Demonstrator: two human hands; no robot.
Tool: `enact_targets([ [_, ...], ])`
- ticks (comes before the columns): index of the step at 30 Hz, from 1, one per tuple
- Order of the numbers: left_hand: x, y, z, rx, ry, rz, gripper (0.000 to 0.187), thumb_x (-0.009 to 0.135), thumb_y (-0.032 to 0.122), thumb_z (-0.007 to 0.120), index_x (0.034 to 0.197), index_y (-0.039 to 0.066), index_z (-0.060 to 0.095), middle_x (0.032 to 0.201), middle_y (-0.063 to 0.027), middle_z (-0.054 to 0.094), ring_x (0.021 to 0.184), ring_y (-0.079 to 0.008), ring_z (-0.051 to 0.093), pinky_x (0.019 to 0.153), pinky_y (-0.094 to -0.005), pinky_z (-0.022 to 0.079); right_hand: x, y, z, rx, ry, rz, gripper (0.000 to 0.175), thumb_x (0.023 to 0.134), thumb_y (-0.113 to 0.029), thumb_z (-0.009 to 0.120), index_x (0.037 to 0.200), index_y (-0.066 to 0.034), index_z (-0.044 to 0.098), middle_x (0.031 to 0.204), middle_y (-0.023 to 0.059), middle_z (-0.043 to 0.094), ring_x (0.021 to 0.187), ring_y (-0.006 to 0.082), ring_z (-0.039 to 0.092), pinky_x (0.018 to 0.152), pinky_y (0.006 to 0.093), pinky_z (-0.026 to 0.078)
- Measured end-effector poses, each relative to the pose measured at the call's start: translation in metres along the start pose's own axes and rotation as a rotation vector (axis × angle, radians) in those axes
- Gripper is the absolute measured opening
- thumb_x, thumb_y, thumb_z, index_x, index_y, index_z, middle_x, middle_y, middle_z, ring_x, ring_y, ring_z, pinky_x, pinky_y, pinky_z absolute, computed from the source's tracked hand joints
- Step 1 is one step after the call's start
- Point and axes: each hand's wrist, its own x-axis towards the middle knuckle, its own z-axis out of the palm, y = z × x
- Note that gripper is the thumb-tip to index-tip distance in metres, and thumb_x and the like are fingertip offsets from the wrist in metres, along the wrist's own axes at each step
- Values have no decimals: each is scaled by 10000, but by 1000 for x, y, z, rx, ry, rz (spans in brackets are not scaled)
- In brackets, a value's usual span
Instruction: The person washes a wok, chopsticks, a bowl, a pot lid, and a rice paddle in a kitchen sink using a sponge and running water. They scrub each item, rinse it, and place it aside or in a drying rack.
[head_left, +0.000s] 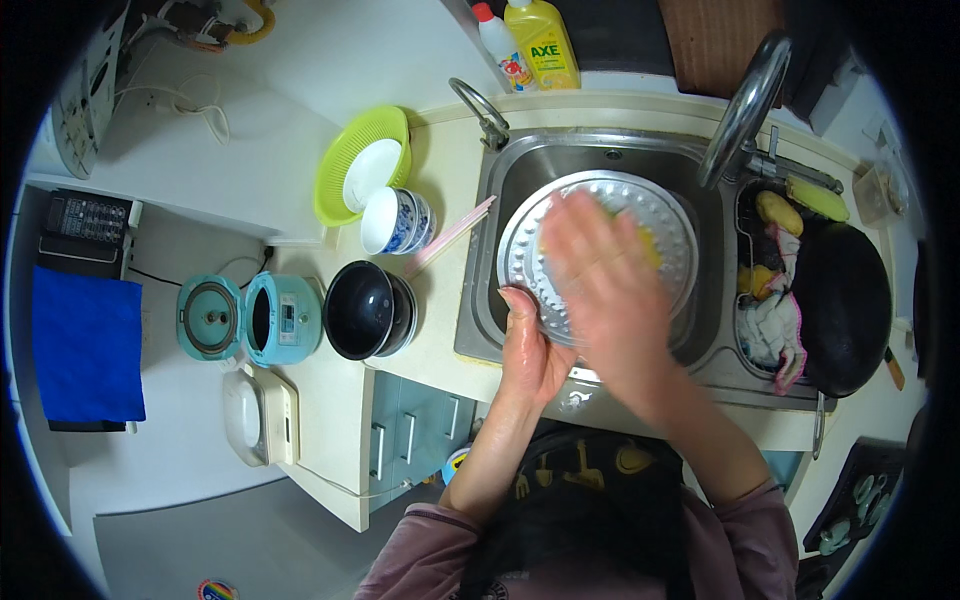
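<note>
A round metal steamer plate (517, 247) with raised bumps and holes is tilted over the stainless steel sink (551, 150). My left hand (529, 349) grips its near left rim, thumb on the upper face. Blurred by motion, my right hand (611, 289) lies over the middle of the plate. Something yellow and green, perhaps a sponge (646, 247), shows beyond its fingers and is mostly covered by them. Both hands look wet.
Left of the sink are pink chopsticks (450, 236), blue-and-white bowls (390, 221), black bowls (360, 309) and a lime-green basket (326, 176). A chrome faucet (742, 112) arches at the sink's right. Farther right stand a black wok (844, 311) and a rack holding cloths (772, 334).
</note>
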Motion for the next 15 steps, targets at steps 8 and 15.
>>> enact_targets([
  [8, 6, -5, -35, -489, -351, 35, 674, 1023, 629, 326, 1460, 134, 459, 1448, -83, 521, 1332, -244, 521, 1118, -408, 446, -30, -31, 9, -67, -99, -116, 388, 917, -174, 567, 1269, -59, 684, 1442, 50, 594, 1400, 203, 497, 1221, 409, 260],
  [15, 4, 2, -16, -31, -109, 69, 677, 1025, 623, 344, 1505, 151, 417, 1488, -66, 492, 1362, -232, 488, 1138, -416, 423, -10, -28, 1, -53, -34, -101, 376, 928, -183, 568, 1269, -79, 690, 1430, 42, 604, 1399, 203, 495, 1210, 430, 283],
])
